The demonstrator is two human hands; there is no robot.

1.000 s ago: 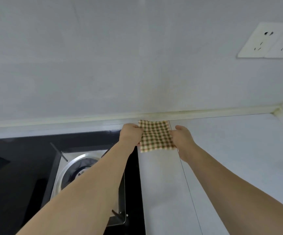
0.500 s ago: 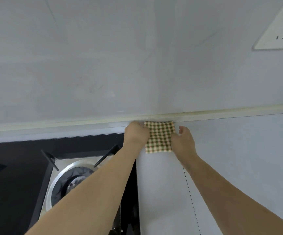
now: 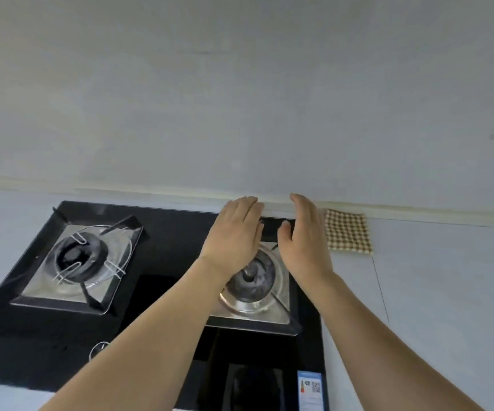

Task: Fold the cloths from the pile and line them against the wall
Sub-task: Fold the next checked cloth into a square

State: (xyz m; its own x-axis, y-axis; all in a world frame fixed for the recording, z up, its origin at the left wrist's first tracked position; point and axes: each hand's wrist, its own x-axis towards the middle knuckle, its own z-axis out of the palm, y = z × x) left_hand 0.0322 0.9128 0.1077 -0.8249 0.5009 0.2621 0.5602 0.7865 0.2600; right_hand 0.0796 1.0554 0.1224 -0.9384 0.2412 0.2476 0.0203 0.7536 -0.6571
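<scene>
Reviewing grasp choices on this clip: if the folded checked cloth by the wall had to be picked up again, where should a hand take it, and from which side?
Probably the near edge of the checked cloth, approached from the counter side. It lies flat, its far edge against the wall strip, so only the near and side edges are free. The right hand is closest; both it and the left hand are open above the stove.

cloth [image 3: 348,230] against wall [image 3: 240,99], right of stove [image 3: 157,292]

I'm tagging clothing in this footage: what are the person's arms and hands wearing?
Nothing visible. Both forearms are bare as far as the frame shows, with no sleeves. The left hand and right hand have no gloves, and no watch, bracelet or ring can be seen.
</scene>
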